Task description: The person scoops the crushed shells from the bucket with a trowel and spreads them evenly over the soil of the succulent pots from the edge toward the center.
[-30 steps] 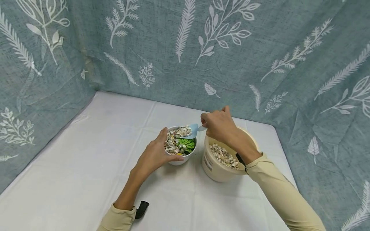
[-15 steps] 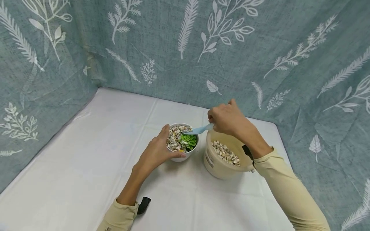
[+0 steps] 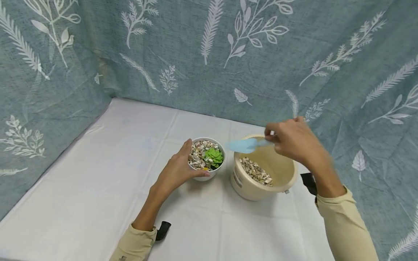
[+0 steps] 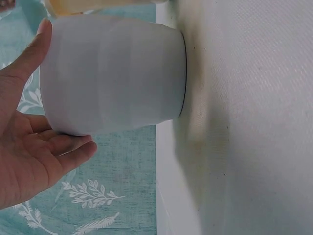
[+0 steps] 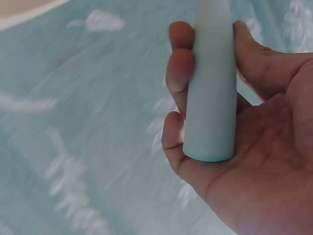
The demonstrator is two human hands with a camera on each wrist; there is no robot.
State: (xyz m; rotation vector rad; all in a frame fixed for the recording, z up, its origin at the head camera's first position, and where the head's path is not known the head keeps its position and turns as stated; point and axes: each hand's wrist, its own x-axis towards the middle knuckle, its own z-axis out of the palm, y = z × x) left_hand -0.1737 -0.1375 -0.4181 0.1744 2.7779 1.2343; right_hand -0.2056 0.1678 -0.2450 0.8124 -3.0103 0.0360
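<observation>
A small white pot (image 3: 207, 174) (image 4: 112, 78) stands on the white table, filled with pebbles and a green succulent (image 3: 213, 156). My left hand (image 3: 177, 170) (image 4: 29, 142) cups the pot's left side, fingers curled around its wall. My right hand (image 3: 294, 139) (image 5: 234, 137) holds a light blue scoop (image 3: 243, 145) by its handle (image 5: 210, 93), above the rim of a cream bucket (image 3: 248, 188). The bucket has pebbles (image 3: 256, 172) at its bottom. The scoop's blade points left and looks blurred.
Teal cloth with white leaf prints (image 3: 209, 54) walls the table at the back and both sides. The white tablecloth (image 3: 81, 188) spreads out to the left and front. A black strap (image 3: 162, 230) sits at my left wrist, another (image 3: 308, 183) at the right.
My right hand has drawn the scoop away from the white pot to the right, over the cream bucket. The pebbles it carried now lie in the pot. The left hand stays.
</observation>
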